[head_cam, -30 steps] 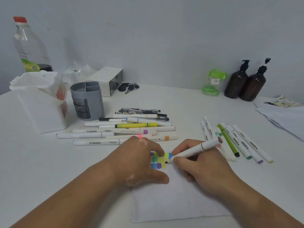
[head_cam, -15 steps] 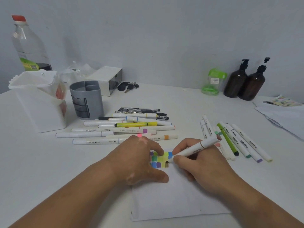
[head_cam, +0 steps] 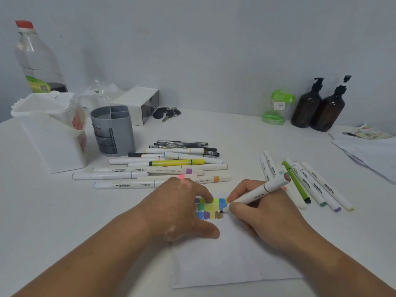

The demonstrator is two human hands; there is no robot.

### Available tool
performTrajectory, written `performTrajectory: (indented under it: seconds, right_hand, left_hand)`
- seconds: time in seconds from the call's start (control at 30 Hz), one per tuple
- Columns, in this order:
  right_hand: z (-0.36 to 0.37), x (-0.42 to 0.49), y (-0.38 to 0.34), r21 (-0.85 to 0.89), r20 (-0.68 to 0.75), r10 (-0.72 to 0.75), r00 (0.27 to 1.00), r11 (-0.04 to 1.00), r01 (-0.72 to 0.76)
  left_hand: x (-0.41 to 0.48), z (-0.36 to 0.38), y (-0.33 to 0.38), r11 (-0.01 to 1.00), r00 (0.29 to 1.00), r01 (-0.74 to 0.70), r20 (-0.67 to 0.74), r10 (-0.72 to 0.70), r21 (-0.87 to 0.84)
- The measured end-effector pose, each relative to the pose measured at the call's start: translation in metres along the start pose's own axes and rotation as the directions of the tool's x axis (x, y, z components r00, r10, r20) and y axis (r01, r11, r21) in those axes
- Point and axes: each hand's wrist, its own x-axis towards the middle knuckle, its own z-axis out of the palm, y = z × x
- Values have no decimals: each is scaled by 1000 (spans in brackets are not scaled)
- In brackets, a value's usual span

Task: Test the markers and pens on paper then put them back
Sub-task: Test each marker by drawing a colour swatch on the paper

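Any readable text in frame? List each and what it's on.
"MARKER": frontmost white marker of left pile, upside down.
"MARKER": white markers of right group.
Unreadable, blurred: small print on white brown-banded marker; green label on clear plastic bottle; sticker on green jar.

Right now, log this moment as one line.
right hand: marker tip on swatches | left hand: pressing paper flat | step: testing

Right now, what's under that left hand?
The left hand rests its fingers and thumb on a white sheet of paper, overlapping the colour swatches. How far sheet and swatches run beneath the hand is hidden.
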Motion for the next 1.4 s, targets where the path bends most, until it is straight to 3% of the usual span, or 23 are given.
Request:
performTrajectory:
  seconds: [0.13, 0.23, 0.33, 0.43, 0.5, 0.67, 0.87, 1.03, 1.2, 1.4]
  right_hand:
    - [-2, 1, 0, 45, -37, -32, 999, 998, 34]
    - [-10, 5, 0, 311, -179, -8, 984, 948, 64]
    - [-15, 10, 2, 515, -217, 50, 975, 854, 71]
    - [-18, 11, 3, 572, -198, 55, 979, 817, 70]
    - [-21, 12, 3, 595, -192, 54, 980, 800, 72]
    - [-25, 13, 6, 650, -178, 47, 983, 756, 82]
    - [-26, 13, 6, 786, -128, 76, 989, 616, 54]
    - [-26, 12, 6, 737, -151, 37, 988, 670, 87]
    - [-24, 12, 6, 737, -126, 12, 992, 670, 85]
    - [-22, 11, 3, 730, -116, -11, 993, 678, 93]
  left_hand:
    - [0, 0, -1, 1000, 1000, 7, -2, -7, 1]
    - [0, -5, -2, 998, 999, 23, -43, -26, -58]
    - [-1, -13, -3, 967, 989, 25, -138, -61, -252]
    - [1, -14, -3, 801, 975, 14, -170, -144, -599]
    - [1, -13, -2, 694, 970, 21, -155, -189, -720]
    - [3, -10, -3, 653, 968, -9, -170, -184, -758]
    - [2, -8, 2, 520, 986, 41, -50, -160, -853]
    - [1, -8, 5, 542, 990, 20, -59, -128, -840]
    - [-1, -8, 5, 616, 990, -86, -137, -36, -783]
    - [1, -2, 4, 663, 992, -113, -123, 32, -740]
